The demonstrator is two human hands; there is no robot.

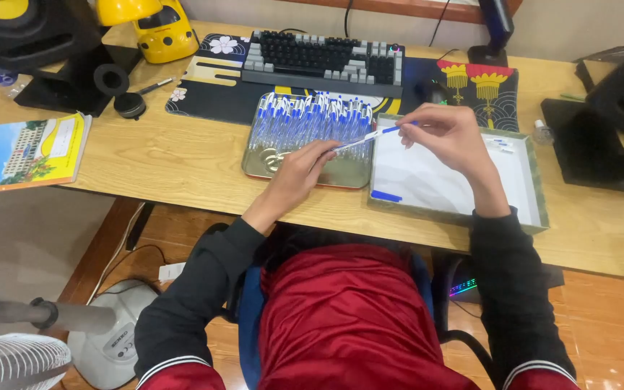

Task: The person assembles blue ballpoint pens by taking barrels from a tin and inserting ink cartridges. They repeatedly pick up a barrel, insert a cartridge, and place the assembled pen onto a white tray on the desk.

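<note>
Wooden desk (pixel 182 170) is carrying a metal tray (pixel 305 173) of pens and a white-lined box (pixel 536 209). Left hand (pixel 299 172) and right hand (pixel 449 133) are each pinching one end of a blue-capped pen (pixel 367 137), holding it above the tray's right edge.

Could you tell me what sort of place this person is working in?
Probably a home desk or small office: a wooden desk with a keyboard on a patterned desk mat, a floor fan beside it, and both hands holding a pen over a tray of pens.
</note>
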